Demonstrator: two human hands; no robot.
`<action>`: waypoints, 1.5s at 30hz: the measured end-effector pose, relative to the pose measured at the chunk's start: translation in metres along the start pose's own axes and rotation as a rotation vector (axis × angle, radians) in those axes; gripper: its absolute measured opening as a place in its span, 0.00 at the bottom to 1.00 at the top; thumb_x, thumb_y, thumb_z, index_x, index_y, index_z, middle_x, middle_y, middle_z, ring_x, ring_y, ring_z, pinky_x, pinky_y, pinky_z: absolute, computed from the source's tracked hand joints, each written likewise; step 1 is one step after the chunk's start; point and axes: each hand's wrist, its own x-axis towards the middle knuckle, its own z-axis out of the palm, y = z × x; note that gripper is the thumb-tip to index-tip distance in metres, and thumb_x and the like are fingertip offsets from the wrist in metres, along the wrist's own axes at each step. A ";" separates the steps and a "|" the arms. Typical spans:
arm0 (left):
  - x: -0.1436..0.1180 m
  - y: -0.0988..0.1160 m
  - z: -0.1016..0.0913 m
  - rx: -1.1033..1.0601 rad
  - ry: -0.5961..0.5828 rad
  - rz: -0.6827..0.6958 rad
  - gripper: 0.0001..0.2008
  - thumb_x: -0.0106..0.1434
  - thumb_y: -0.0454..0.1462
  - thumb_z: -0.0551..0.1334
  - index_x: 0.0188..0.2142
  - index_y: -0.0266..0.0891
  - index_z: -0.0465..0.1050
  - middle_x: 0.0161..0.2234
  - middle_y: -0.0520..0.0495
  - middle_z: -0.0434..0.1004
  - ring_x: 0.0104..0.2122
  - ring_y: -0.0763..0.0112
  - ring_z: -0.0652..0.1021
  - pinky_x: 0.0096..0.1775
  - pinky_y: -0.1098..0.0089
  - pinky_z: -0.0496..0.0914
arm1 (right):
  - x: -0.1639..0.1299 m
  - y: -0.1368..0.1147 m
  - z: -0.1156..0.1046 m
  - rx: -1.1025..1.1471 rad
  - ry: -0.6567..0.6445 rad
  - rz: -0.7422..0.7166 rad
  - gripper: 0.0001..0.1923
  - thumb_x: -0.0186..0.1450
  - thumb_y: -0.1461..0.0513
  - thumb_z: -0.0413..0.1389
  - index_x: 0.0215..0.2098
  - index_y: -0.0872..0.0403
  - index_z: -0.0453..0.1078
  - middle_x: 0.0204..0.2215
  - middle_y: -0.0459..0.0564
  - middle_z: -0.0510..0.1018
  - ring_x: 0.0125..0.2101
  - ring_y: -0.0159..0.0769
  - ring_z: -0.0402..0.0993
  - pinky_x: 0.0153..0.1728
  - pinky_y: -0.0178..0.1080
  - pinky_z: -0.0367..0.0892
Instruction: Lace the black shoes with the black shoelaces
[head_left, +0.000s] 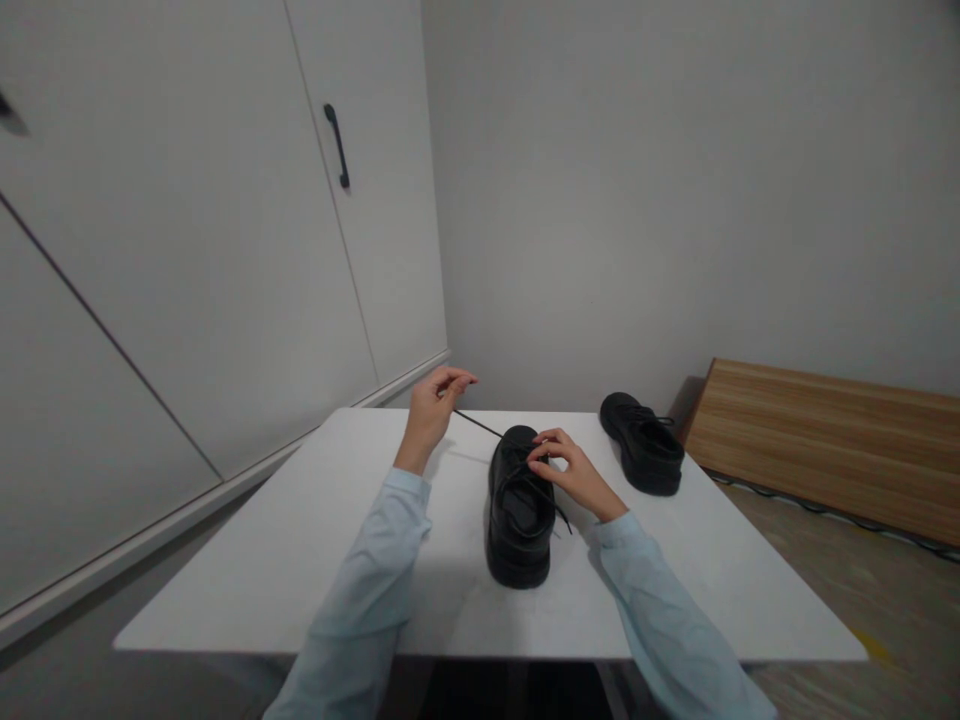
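A black lace-up shoe [519,565] stands upright on the white table, its toe pointing away from me. To its left, my left hand [436,402] is raised, fingers pinched on a dark shoelace [478,423] that runs taut to the front of the shoe. My right hand [564,466] rests over the right side of the lacing, thumb and fingers curled close together; what they grip there is too small to make out. A loose lace end [562,517] hangs over the shoe's right side.
A second black shoe [651,455] stands at the table's far right edge. The white table [300,560] lies before a grey wall. White cabinet doors [225,250] with dark handles are on the left. A wood-grain panel [825,440] leans at the right, with a dark cable below.
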 end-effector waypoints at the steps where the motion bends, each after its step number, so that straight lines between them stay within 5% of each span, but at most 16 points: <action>1: 0.002 0.003 -0.003 0.015 -0.017 0.009 0.14 0.58 0.45 0.60 0.31 0.37 0.76 0.29 0.49 0.73 0.23 0.78 0.68 0.23 0.77 0.59 | 0.000 0.001 0.000 0.003 -0.001 -0.001 0.07 0.59 0.57 0.58 0.31 0.51 0.76 0.41 0.51 0.68 0.48 0.41 0.65 0.53 0.45 0.56; 7: 0.005 0.012 -0.013 0.041 -0.025 0.041 0.14 0.59 0.45 0.59 0.32 0.36 0.76 0.31 0.48 0.74 0.21 0.79 0.67 0.21 0.77 0.59 | 0.000 0.000 0.000 0.018 -0.005 0.009 0.08 0.59 0.56 0.58 0.31 0.51 0.76 0.41 0.51 0.68 0.48 0.40 0.65 0.54 0.45 0.56; 16: -0.025 -0.021 -0.001 0.248 -0.170 0.063 0.11 0.61 0.41 0.58 0.31 0.38 0.76 0.31 0.48 0.75 0.33 0.71 0.73 0.34 0.73 0.65 | 0.003 0.000 0.002 0.084 -0.002 0.095 0.19 0.65 0.52 0.47 0.32 0.51 0.77 0.42 0.52 0.69 0.49 0.41 0.64 0.55 0.45 0.55; 25: -0.047 -0.033 0.021 0.133 -0.405 -0.076 0.08 0.54 0.39 0.65 0.33 0.38 0.72 0.28 0.51 0.76 0.31 0.72 0.76 0.34 0.73 0.66 | 0.003 0.001 0.007 0.066 0.004 0.120 0.19 0.65 0.55 0.46 0.34 0.51 0.77 0.46 0.52 0.69 0.52 0.41 0.62 0.56 0.44 0.52; 45: -0.054 -0.039 0.028 0.167 -0.513 -0.153 0.13 0.55 0.45 0.64 0.27 0.37 0.76 0.26 0.48 0.78 0.29 0.70 0.75 0.33 0.72 0.66 | 0.003 0.003 0.020 -0.022 -0.011 0.128 0.13 0.62 0.61 0.50 0.36 0.48 0.77 0.50 0.49 0.69 0.54 0.42 0.58 0.58 0.49 0.50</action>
